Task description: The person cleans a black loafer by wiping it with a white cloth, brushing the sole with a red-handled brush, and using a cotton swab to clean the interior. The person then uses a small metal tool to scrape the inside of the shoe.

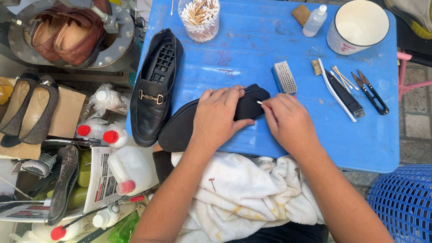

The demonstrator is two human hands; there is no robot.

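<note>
A flat black shoe sole (186,125), long and matte with a rounded end, lies slanted across the near edge of the blue plastic table (258,40), at 7 o'clock from the small bristle brush (284,77). The left hand (218,117) presses it down, grip closed over it. The right hand (288,121) pinches what looks like a cotton swab (260,103) against the sole's end.

Shoe-repair stall; loafer (154,89) on blue table (258,36); brush (284,77); glue bottles (109,136)
</note>
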